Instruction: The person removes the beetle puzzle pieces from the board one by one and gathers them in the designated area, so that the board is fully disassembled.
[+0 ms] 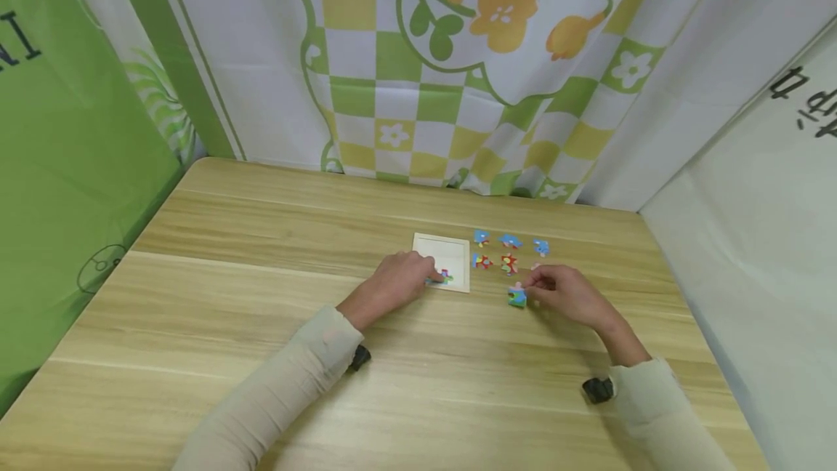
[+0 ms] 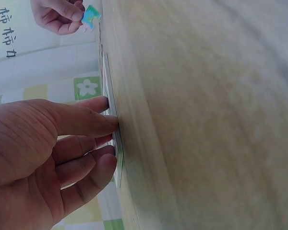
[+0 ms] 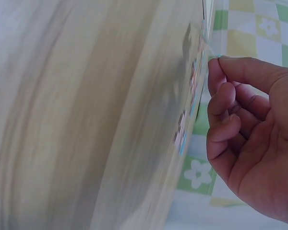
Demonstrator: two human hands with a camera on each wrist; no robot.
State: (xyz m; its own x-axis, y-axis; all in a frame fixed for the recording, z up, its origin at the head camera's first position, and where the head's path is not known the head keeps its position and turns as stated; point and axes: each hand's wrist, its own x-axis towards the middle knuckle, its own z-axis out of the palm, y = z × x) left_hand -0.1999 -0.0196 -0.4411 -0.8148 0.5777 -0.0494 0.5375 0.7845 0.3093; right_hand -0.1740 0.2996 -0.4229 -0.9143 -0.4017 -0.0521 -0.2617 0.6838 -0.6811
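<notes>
My left hand [image 1: 407,273] rests at the lower left corner of a small square puzzle tray [image 1: 468,267], fingertips on the joined puzzle pieces [image 1: 447,278] along its near edge. In the left wrist view its thumb [image 2: 98,122] lies at the tray's side, and the fingers are loosely bent. To the right of the tray, my right hand [image 1: 567,295] pinches a blue-and-green puzzle piece [image 1: 517,298] between thumb and fingertips. That piece is held up off the table and tilted. The left fingers partly hide the pieces inside the tray.
Several loose puzzle pieces lie right of the tray: blue ones [image 1: 510,241] in a far row, red-and-yellow ones [image 1: 508,263] nearer. All are on a wooden table [image 1: 261,231]. A patterned curtain [image 1: 425,115] hangs behind its far edge, with a white wall sheet [image 1: 771,238] to the right.
</notes>
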